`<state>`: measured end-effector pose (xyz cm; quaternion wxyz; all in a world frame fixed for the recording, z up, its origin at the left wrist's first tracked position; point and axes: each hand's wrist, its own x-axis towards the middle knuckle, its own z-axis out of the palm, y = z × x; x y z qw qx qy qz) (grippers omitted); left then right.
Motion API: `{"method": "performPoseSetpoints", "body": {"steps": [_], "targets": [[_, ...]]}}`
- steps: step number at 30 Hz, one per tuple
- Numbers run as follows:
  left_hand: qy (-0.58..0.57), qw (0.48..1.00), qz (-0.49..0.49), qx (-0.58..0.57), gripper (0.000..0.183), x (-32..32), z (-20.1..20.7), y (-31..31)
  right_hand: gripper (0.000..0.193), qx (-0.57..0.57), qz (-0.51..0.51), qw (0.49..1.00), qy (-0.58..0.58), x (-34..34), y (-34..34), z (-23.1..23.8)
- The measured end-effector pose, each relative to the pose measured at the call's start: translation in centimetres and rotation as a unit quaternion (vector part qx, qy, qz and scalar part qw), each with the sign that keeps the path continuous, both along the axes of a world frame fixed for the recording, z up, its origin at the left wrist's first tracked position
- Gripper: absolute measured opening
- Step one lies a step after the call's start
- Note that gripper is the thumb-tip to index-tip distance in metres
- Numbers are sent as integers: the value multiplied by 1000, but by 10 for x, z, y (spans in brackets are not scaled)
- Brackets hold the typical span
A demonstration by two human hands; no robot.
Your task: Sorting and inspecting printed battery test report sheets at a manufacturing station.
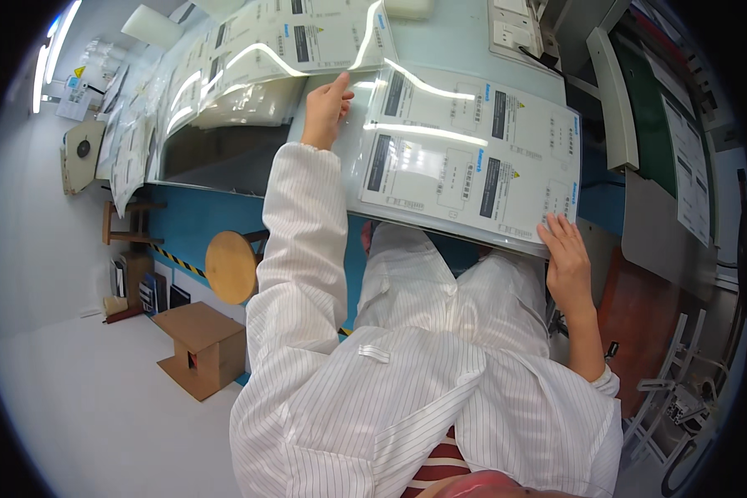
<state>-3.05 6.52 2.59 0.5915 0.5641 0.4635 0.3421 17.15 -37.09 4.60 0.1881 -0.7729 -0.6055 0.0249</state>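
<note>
head view risk: glossy printed sheet [465, 158] hangs past the near edge of the bench [465, 58]; could sag, crease or slide off toward the lap if either pinch slackens, judged from the overhang.
risk cause: held only at two far-apart spots, top left corner and lower right corner; middle unsupported, slick film looks slippery.
second risk: lifted corner sits right under the curled stack of sheets [249, 66]; could snag or drag a neighbour sheet along, static cling likely on such film.
left hand [325, 104]: raised, fingers together, pinched on the top left corner of the sheet, thumb side up.
right hand [566, 261]: fingers spread flat over the lower right corner, thumb hidden beneath; looks clamped on the edge, though underside grip cannot be seen.
sheet look: large, rectangular, white with repeated label panels, black bars and small blue marks; clear shiny cover throwing long lamp glare; slightly bowed, tilted down toward the wearer.
sheet place: across the near bench edge, above the knees, right of the stack, touching both hands.
stack look: many similar sheets fanned along the left bench part, edges curling up.
around: round wooden stool [231, 266] and cardboard box [199, 344] on the floor at left, well apart from the hands; striped white coat sleeves.
</note>
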Motion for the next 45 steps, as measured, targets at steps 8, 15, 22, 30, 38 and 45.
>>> {"method": "performPoseSetpoints", "body": {"steps": [8, 15, 22, 30, 38, 45], "targets": [[-270, 956, 105, -44, 19, 59, -9, 34, 47, 33, -33, 999, 22, -5, 0, -1], [-416, 893, 98, -141, 17, 80, -2, 68, 44, 46, -32, 998, 27, -5, -3, -5], [-299, 920, 61, -247, 11, 54, -7, 81, 43, 46, -31, 998, 22, -7, 0, -5], [65, 987, -106, 107, 42, 1, -29, -12, 41, 70, -16, 997, 27, 4, -8, -10], [151, 906, -174, 355, 43, -9, -33, -75, 38, 53, 11, 998, 14, 9, -17, -14], [308, 766, -154, 542, 44, -8, -45, -79, 43, 31, 26, 997, 70, 28, -27, -3]]}}
